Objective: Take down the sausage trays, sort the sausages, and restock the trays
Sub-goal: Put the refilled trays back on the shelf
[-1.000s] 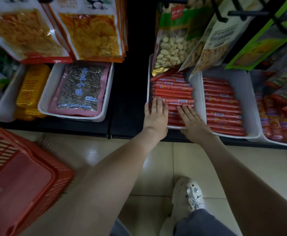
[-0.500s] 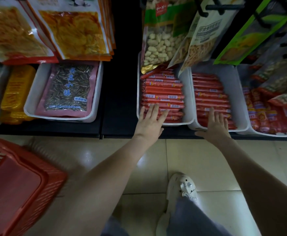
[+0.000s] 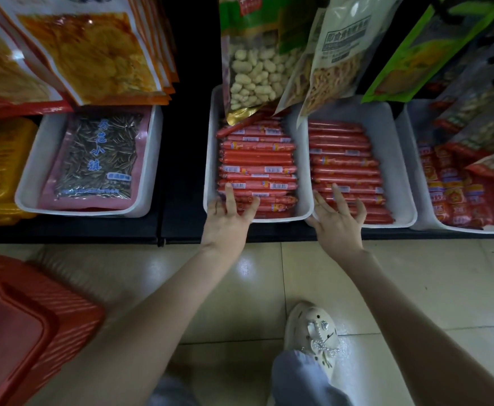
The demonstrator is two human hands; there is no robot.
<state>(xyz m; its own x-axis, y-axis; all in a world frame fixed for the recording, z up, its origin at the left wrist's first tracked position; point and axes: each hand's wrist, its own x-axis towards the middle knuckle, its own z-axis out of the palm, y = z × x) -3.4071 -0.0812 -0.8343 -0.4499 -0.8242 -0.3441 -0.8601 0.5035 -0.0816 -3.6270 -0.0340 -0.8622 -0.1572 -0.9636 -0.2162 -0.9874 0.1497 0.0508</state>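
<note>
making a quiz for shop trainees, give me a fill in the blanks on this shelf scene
1. The left hand and the right hand both reach over rows of ____.
2. The bag of pale nuts hangs over the white tray nearest the ____ hand.
3. The basket on the floor is ____.
Missing words: sausages; left; red.

Left arm [image 3: 152,312] and right arm [image 3: 409,312] stretch toward twelve o'clock. The left hand [image 3: 227,222] is palm down, fingers splayed; the right hand [image 3: 339,227], at its three o'clock, likewise.
</note>
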